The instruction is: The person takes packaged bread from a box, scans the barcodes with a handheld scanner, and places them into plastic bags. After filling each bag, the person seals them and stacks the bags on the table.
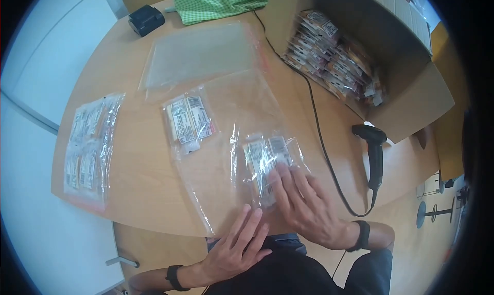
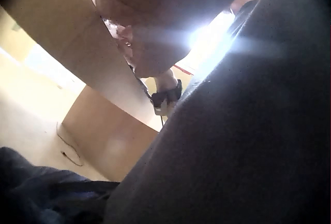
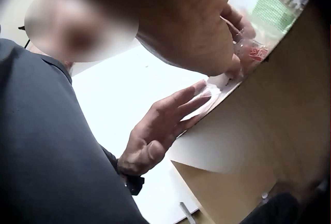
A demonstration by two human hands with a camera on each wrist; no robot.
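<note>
Flat on the table, a large clear plastic bag point(image 1: 221, 156) has a labelled packet point(image 1: 190, 119) at its left side and a second labelled packet point(image 1: 257, 161) under its film on the right. My right hand point(image 1: 306, 207) rests its extended fingers on the lower right of that second packet. Beside it, my left hand point(image 1: 237, 251) touches the bag's near edge with straight, slightly spread fingers. In the right wrist view the left hand point(image 3: 155, 131) is flat with its fingers apart, and the right hand point(image 3: 207, 32) looms close. The left wrist view shows a hand point(image 2: 150, 22) only as a dark, close shape.
Filled bags point(image 1: 90, 151) lie at the left, with a stack of clear bags point(image 1: 200, 55) farther back. A cardboard box point(image 1: 411, 89) of packets stands at the right near a corded scanner point(image 1: 374, 158). A black device point(image 1: 146, 20) and green checked cloth point(image 1: 218, 1) are at the back.
</note>
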